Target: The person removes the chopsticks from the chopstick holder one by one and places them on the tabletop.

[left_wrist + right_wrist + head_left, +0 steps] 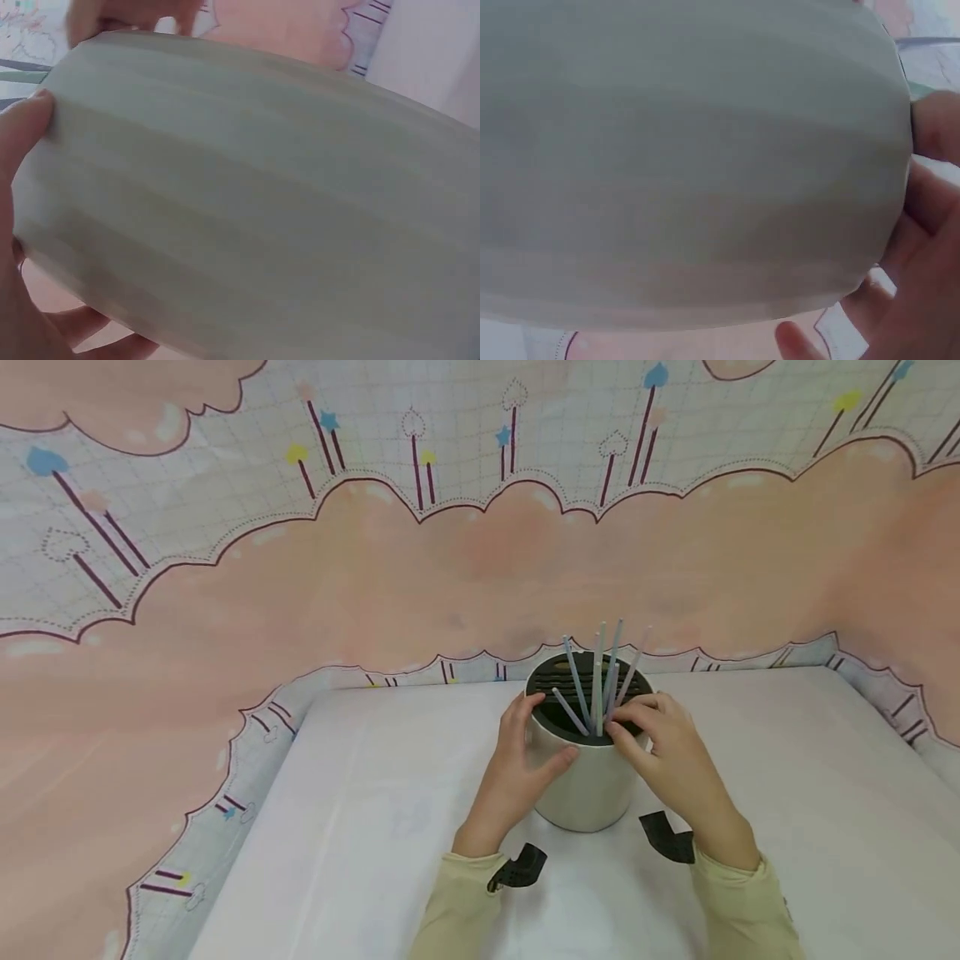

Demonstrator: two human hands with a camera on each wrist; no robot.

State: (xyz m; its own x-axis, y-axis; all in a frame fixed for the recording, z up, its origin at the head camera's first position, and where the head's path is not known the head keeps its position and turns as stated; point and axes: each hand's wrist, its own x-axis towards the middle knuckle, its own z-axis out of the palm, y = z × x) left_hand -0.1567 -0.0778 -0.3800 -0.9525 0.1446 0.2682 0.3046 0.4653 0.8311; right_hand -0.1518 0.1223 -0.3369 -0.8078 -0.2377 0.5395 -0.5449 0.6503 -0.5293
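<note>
A white, round-sided holder (588,789) with a black slotted top (550,680) stands upright on the table. Several thin pastel sticks, like straws (597,681), lean up out of its opening at different heights. My left hand (512,781) holds the holder's left side, thumb at the front near the rim and fingers at the far left edge. Over the right rim, my right hand (678,756) pinches a straw low down with thumb and forefinger. In both wrist views the holder's pale wall (247,195) fills most of the picture, hiding the straws' lower ends.
A white cover lies over the table (375,818). Behind it hangs a pink and white backdrop (480,568) with drawn candles. Black straps (525,866) hang at both wrists, beside pale yellow sleeves (457,902).
</note>
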